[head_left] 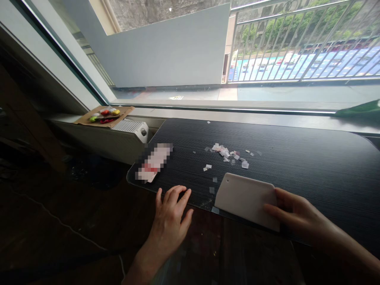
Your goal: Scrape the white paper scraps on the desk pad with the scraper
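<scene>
My right hand (292, 211) grips the right end of a flat white plastic scraper (245, 199) that stands on its edge on the black table (311, 158), near the front rim. My left hand (170, 215) rests flat at the table's front edge, fingers stretched out and slightly apart, holding nothing. A scatter of small white paper scraps (228, 154) lies on the table beyond the scraper, with a few loose bits closer to it.
A blurred white and red card (154, 162) lies at the table's left corner. Left of the table a cardboard piece with colourful items (103, 114) sits on a white heater (132, 126). A large window with a railing runs behind. Dark floor lies below.
</scene>
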A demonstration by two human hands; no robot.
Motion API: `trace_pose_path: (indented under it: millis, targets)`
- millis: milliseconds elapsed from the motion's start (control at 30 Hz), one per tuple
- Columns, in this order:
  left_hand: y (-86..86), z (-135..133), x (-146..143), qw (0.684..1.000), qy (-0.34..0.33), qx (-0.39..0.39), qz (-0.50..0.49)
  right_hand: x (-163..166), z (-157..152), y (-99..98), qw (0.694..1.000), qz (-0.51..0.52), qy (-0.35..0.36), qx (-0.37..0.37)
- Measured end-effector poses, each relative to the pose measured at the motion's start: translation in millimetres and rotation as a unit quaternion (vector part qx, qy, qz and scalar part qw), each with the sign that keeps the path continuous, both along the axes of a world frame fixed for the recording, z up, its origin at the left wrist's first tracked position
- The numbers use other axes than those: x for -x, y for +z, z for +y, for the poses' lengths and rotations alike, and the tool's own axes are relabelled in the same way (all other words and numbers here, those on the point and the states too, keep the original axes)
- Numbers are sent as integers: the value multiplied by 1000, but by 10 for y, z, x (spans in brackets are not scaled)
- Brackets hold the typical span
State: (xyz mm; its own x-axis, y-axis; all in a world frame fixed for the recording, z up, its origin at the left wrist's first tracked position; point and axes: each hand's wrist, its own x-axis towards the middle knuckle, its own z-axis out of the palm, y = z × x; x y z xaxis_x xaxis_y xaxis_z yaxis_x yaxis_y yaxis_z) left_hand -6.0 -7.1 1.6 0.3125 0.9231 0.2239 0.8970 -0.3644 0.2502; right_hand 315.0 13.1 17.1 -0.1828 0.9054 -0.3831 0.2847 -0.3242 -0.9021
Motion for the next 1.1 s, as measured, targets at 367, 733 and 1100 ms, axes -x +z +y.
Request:
trace_pose_path:
  millis: [367,733,1100]
  targets:
    - [-9,2,-5,1000,-3,-18,2,136,-74,45,999,22,-48,4]
    - [-4,3,-12,1000,-3,-20,-3,-60,-63,59,1000,-16,16,-21]
    - [4,5,-8,1000,-3,-14,-1,223,197,-33,987,-95,-67,-111]
